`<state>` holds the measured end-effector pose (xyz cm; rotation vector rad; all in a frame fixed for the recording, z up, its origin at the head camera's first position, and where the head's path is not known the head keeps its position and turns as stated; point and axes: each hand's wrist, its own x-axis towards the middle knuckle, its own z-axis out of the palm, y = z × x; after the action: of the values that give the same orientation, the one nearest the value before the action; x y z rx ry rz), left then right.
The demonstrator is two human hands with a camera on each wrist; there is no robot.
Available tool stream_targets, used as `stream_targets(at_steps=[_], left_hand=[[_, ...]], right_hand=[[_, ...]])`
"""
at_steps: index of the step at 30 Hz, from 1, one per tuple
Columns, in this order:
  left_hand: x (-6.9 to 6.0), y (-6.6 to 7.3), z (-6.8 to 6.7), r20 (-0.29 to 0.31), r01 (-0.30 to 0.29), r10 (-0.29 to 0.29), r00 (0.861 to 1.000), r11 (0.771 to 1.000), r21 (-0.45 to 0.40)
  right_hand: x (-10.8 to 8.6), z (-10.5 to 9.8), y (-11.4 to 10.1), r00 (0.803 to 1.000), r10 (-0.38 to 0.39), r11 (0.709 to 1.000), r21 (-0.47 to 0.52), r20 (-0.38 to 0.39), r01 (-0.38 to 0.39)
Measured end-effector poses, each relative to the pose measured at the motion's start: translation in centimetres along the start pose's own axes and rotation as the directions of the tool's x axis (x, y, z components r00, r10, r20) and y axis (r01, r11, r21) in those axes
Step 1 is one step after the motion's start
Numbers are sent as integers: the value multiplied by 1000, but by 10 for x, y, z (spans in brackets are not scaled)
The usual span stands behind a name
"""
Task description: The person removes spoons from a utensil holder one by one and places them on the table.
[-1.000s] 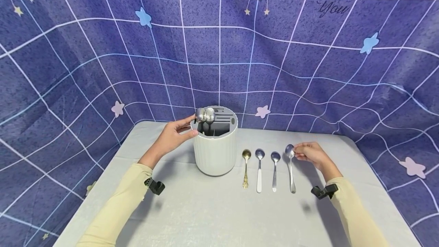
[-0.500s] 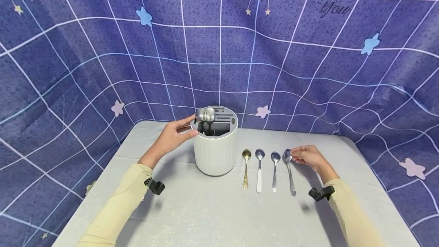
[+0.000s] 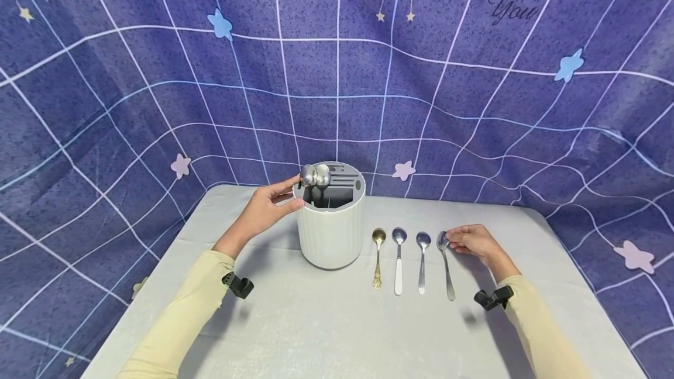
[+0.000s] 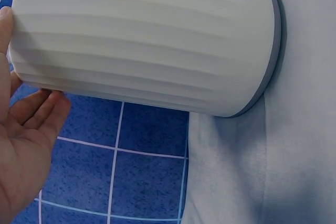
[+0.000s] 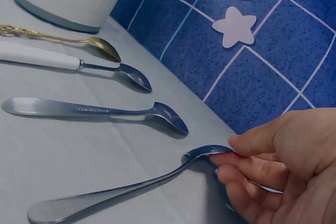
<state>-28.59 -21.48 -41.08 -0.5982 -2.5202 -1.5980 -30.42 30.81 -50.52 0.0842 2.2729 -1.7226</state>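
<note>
At the far middle of the table stands a white ribbed utensil holder (image 3: 330, 238) with a grey slotted top. Two spoons (image 3: 323, 176) stand in it, bowls up, at its left side. My left hand (image 3: 270, 209) grips the holder's rim from the left, thumb in front and fingers farther back; the left wrist view shows the hand against the ribbed wall (image 4: 142, 40). My right hand (image 3: 476, 241) pinches the bowl of the rightmost spoon (image 5: 121, 190), thumb above and fingers beneath. The spoon's handle points toward me. A shiny edge shows among those fingers; its source is hidden.
Three spoons lie in a row right of the holder: a gold one (image 3: 377, 256), a white-handled one (image 3: 398, 262) and a plain steel one (image 3: 422, 262). A purple-blue grid curtain (image 3: 337, 75) hangs behind the grey-white table (image 3: 337, 332).
My right hand has lowered slightly with the rightmost spoon, whose bowl moved down and a little left while its handle swung slightly. My left hand and the holder have stayed put.
</note>
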Motion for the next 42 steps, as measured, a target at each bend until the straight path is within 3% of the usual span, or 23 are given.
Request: stream_targets(at_steps=[8, 20, 32, 42], left_hand=[[0, 1, -2, 2, 4, -4, 1000, 1000, -5], [0, 3, -2, -2, -6, 6, 1000, 999, -32], [1, 1, 0, -6, -12, 12, 1000, 999, -34], [0, 2, 1, -1, -13, 13, 1000, 999, -41]], right_hand=[[-5, -4, -7, 1000, -6, 988, -152, -2, 6], [-15, -9, -15, 1000, 18, 980, -197, -14, -20], [-30, -6, -49, 990, -138, 972, -192, -13, 133], [-51, 22, -105, 953, -297, 941, -189, -58, 282]])
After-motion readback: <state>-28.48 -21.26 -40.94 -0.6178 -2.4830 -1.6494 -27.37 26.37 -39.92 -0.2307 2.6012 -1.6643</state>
